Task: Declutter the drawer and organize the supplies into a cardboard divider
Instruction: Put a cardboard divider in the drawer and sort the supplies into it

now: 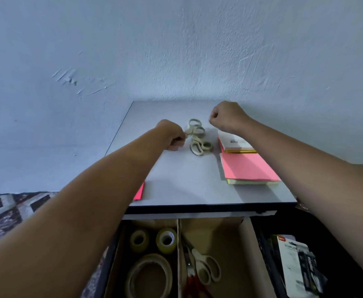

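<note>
cardboard divider (225, 235) already holds tape rolls (166, 239) and stored scissors (206, 269). left hand (174, 137) pinches beige scissors (197, 136) near the desk (187, 181) back edge; right hand (225, 118) clenched, apparently empty. lift one pair, blades closed, beside the stored scissors.

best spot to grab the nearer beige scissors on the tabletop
By the handle loops, coming from the near side: the nearer scissors lie flat with loops toward you, blades pointing away toward the other pair, which the left hand pinches.
</note>
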### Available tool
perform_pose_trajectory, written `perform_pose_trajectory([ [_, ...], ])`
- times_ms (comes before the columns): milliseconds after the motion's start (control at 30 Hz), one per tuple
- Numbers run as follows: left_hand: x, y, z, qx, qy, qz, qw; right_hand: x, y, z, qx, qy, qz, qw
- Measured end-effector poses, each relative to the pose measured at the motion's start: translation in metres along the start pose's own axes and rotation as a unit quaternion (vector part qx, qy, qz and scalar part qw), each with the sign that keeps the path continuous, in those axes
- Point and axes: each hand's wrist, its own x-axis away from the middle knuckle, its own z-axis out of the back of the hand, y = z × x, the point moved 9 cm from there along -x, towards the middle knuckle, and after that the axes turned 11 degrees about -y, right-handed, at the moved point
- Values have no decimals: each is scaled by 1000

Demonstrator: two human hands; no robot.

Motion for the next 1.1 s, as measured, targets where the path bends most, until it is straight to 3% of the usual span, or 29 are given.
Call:
perform_pose_trajectory([
  [133, 16, -15, 35, 106, 6, 18, 994, 2, -22, -40, 176, -101, -10, 979],
  [300, 33, -29, 66, 173, 15, 12, 985, 1, -39, -61, 235, -104, -23, 966],
  [367, 40, -34, 71, 194, 17, 15, 981, 5, -44, -62, 168, -113, -26, 979],
  [500, 56, -35, 68, 241, 1, 6, 970, 18, -45, -51, -99, -83, -51, 990],
  [567, 69, -30, 63, 255, -11, -8, 967, 31, -43, -52, -292, -112, -71, 947],
  [633, 89, -26, 58, 258, -21, -22, 966, 57, -43, -49, -400, -138, -64, 904],
  [800, 150, -32, 40, 261, -42, -52, 963, 138, -22, -40, -472, -148, -52, 868],
  [933, 188, -64, 14, 242, -62, -42, 967, 200, 2, -65, -462, -218, -48, 859],
  [1033, 206, -92, -7, 225, -75, -36, 971, 238, 22, -93, -426, -259, -65, 865],
  [1100, 213, -108, -19, 201, -81, -31, 976, 251, 34, -114, -357, -262, -78, 893],
])
